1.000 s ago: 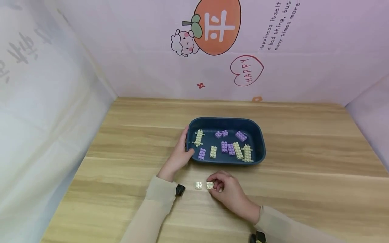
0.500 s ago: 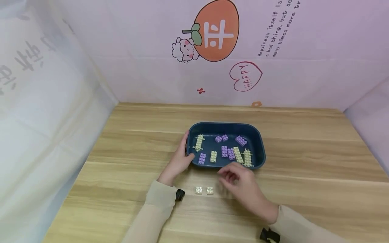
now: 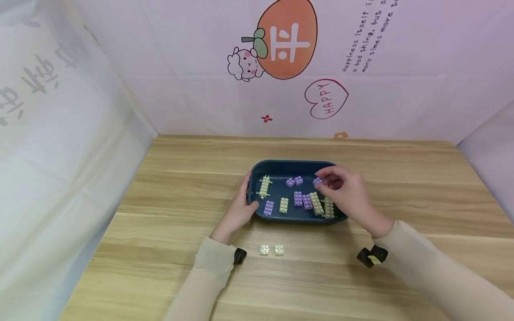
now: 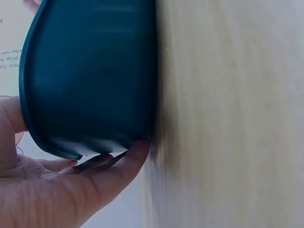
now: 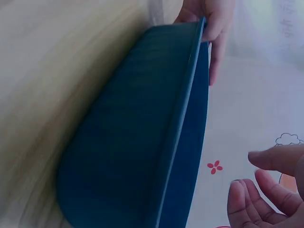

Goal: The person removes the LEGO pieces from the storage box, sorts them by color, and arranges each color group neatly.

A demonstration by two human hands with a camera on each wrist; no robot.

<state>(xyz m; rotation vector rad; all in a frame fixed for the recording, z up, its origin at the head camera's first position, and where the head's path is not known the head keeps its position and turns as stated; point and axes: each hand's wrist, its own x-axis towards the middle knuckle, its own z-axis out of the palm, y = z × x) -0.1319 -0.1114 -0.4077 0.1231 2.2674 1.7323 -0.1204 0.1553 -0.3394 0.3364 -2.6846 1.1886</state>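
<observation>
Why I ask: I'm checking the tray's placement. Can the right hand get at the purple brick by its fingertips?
Probably yes. The right hand is over the open tray, its fingertips beside the purple brick in the head view, nothing visible blocking them.

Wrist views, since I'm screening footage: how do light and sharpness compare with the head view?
Head view: bright, studs readable on two square cream plastic bricks; left wrist view: dimmer, bluish, shadow where the dark blue rounded plastic tray meets the blurry pale wooden table; right wrist view: also dim, grain soft.
</observation>
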